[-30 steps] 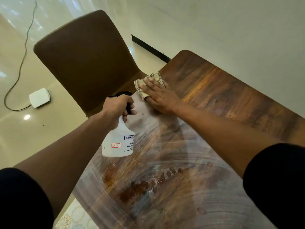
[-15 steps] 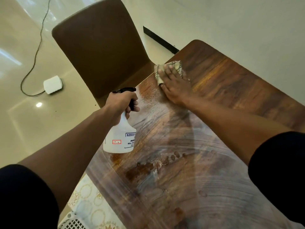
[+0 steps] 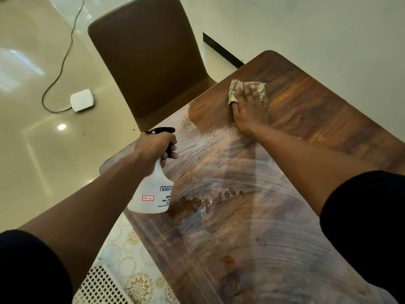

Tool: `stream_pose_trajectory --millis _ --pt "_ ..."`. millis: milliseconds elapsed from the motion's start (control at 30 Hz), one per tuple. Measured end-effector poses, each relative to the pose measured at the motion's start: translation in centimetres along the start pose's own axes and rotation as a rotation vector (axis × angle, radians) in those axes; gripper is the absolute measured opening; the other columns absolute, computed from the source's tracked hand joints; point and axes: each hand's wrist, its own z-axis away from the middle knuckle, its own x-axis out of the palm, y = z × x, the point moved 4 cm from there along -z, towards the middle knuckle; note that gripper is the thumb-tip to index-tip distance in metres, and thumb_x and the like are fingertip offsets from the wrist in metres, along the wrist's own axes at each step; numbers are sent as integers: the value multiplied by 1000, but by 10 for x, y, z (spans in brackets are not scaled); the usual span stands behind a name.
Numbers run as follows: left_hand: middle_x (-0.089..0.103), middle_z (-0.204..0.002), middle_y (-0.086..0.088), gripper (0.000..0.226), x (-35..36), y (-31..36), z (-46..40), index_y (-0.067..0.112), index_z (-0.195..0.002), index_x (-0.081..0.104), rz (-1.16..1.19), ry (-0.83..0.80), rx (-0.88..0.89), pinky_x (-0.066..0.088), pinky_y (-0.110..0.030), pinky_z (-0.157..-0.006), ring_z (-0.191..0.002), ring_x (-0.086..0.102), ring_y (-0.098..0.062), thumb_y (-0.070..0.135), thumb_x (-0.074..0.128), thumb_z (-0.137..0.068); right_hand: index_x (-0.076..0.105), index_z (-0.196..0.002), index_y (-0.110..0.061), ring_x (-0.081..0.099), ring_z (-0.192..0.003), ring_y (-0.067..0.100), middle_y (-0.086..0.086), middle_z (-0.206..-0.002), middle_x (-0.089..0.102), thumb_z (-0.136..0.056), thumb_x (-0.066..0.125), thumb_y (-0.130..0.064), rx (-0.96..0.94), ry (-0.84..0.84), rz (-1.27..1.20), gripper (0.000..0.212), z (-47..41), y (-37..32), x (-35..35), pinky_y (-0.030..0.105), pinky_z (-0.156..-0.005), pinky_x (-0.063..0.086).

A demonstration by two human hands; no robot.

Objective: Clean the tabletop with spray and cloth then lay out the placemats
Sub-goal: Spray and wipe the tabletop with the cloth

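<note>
My right hand (image 3: 248,111) presses flat on a beige patterned cloth (image 3: 235,88) near the far end of the dark wooden tabletop (image 3: 317,119). My left hand (image 3: 154,148) grips the black trigger head of a white spray bottle (image 3: 151,194), held upright over the table's left edge. Wet streaks and droplets cover the near and middle part of the tabletop; the far part looks dry. Patterned placemats (image 3: 133,268) with gold circles lie below the table's left edge, partly hidden by my left arm.
A brown chair (image 3: 149,62) stands at the table's far left side. A white box (image 3: 82,100) with a dark cable lies on the glossy floor. A white perforated object (image 3: 103,286) sits beside the placemats. A pale wall runs along the right.
My right hand has slid the cloth farther away and to the right across the tabletop. The left hand keeps the bottle in about the same spot.
</note>
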Motion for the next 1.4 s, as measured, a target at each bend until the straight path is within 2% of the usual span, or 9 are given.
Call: stream_pose_trajectory --millis 133,400,567,667,767,867,1067,1200,1400 --pt "63 -73 -6 8 -13 -16 5 18 -96 72 58 85 40 40 -22 -41 -54 60 -14 12 69 -92 0 -168 -24 -3 -162 28 5 -176 -1 -110 20 -45 -6 47 8 65 15 -42 13 54 -127 -5" --pt "71 -74 -8 14 -16 -28 16 24 -97 73 97 156 85 41 -28 -47 -64 71 -21 11 68 -95 12 -168 -29 3 -162 16 -2 -176 7 -108 14 -50 -590 -66 80 63 118 -116 51 48 -129 4" --pt "73 -78 -13 9 2 -30 30 15 -99 74 115 62 67 40 -23 -40 -55 70 -17 9 68 -96 -7 -167 -31 -11 -161 18 -3 -175 -10 -112 15 -47 -321 -78 32 61 96 -48 26 50 -130 -4" --pt "74 -84 -19 12 10 -32 43 0 -101 74 96 18 49 39 -20 -37 -37 56 -9 9 67 -97 -5 -167 -30 -10 -161 21 -1 -175 -9 -112 15 -46 -42 -18 9 61 82 9 10 51 -129 -5" --pt "74 -83 -18 14 8 -34 52 -2 -100 73 100 1 52 40 -20 -39 -35 54 -8 11 68 -97 -4 -167 -27 -11 -161 21 -1 -175 -9 -112 15 -47 56 -24 17 62 78 30 6 52 -129 -4" --pt "74 -87 -20 13 1 -40 56 -1 -98 72 104 17 43 39 -20 -38 -34 53 -7 11 67 -98 -2 -168 -24 -8 -162 25 3 -176 -6 -112 20 -44 38 -22 36 63 82 8 8 55 -129 -3" --pt "75 -87 -19 14 -16 -50 53 -2 -98 74 104 87 42 39 -19 -37 -37 59 -10 10 68 -97 -8 -167 -28 -12 -161 23 1 -175 -12 -109 8 -50 -390 -108 50 64 145 -111 47 51 -129 -8" --pt "75 -84 -20 18 -18 -46 49 0 -87 74 44 84 36 39 -22 -41 -32 51 -8 14 67 -96 -2 -168 -30 -9 -161 16 -4 -175 -7 -110 14 -51 -548 -123 80 64 154 -120 53 48 -129 -3" --pt "72 -80 -14 5 -12 -43 41 12 -95 70 97 42 57 40 -21 -40 -48 64 -14 9 67 -97 -4 -167 -29 -10 -161 21 0 -176 -8 -112 15 -45 -201 -32 50 61 98 -42 27 51 -130 -5"
